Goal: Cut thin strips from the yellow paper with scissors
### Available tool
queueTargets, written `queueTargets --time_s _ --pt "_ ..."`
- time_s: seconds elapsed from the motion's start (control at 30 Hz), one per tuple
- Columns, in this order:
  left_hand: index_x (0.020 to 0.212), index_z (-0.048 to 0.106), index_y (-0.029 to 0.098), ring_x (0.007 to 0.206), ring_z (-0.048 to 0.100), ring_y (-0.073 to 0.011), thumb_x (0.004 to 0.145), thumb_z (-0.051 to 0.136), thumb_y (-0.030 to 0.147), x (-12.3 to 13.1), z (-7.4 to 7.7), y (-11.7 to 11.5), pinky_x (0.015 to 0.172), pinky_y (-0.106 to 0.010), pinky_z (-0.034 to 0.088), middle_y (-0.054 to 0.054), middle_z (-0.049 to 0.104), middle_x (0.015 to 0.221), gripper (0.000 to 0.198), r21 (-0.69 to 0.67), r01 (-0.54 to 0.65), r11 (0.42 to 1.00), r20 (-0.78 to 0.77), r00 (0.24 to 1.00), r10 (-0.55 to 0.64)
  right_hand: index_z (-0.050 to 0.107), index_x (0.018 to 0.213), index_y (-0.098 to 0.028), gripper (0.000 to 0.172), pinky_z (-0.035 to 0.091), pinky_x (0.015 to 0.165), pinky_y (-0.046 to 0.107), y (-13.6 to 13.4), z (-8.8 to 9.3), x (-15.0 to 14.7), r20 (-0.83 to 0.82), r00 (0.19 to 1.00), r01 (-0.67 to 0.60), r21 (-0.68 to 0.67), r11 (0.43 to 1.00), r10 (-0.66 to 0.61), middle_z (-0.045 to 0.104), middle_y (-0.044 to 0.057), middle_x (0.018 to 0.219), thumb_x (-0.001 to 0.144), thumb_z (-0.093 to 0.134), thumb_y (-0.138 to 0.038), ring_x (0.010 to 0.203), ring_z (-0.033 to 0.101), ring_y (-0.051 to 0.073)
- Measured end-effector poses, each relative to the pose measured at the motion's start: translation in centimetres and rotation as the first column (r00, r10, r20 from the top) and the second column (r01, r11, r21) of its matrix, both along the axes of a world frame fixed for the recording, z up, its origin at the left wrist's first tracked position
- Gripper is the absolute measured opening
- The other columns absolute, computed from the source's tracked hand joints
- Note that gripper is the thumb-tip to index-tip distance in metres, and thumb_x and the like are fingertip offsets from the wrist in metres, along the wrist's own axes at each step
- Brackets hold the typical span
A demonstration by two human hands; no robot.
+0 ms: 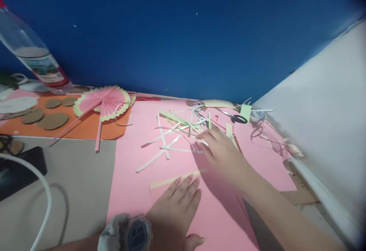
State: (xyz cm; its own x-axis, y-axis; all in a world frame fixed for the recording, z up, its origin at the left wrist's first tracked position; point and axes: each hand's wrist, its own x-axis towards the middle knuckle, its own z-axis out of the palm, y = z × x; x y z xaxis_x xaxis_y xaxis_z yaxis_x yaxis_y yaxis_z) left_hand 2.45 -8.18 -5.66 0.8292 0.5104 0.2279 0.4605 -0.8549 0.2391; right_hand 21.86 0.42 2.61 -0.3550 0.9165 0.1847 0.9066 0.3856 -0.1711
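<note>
My left hand [175, 209] lies flat, fingers together, on a pink paper sheet [137, 167], with a watch on its wrist. Just beyond its fingertips lies a pale yellow paper strip [168, 181]. My right hand [223, 150] reaches forward over the pink sheet, blurred, its fingertips touching a white paper strip [183, 150] at the edge of a heap of white and green paper strips [183, 125]. Whether it grips a strip I cannot tell.
Black-handled scissors [237, 118] lie beyond the heap. Pink pleated paper fans [104, 102] and brown cardboard discs [53, 120] rest on an orange sheet [82, 129]. A plastic bottle [34, 58] stands far left. A white cable [42, 190] and a black object [20, 169] lie at the left.
</note>
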Motion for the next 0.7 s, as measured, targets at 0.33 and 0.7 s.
queueTargets --time_s 0.33,0.7 --pt "0.136 0.046 0.008 0.140 0.031 -0.0306 0.097 0.029 0.048 -0.6 3.9 0.8 0.113 -0.045 0.025 -0.016 0.036 0.152 0.058 -0.225 0.111 0.968 0.008 0.994 -0.112 0.062 0.073 -0.017 0.013 0.041 0.079 0.043 10.1 -3.6 -3.8 -0.112 0.989 0.110 0.118 0.987 -0.096 0.066 0.013 0.088 0.082 0.054 -0.011 0.091 0.058 0.031" --pt "0.126 0.055 0.012 0.134 0.040 -0.0299 0.093 0.043 0.044 -0.5 3.3 0.5 0.113 -0.045 0.027 -0.013 0.051 0.142 0.047 -0.370 0.118 0.921 0.257 0.966 -0.021 0.062 0.052 -0.018 0.064 0.051 0.067 0.028 7.9 10.7 0.7 -0.716 0.697 0.154 0.195 0.969 0.033 0.060 -0.008 0.131 0.098 0.018 -0.020 0.118 0.058 0.021"
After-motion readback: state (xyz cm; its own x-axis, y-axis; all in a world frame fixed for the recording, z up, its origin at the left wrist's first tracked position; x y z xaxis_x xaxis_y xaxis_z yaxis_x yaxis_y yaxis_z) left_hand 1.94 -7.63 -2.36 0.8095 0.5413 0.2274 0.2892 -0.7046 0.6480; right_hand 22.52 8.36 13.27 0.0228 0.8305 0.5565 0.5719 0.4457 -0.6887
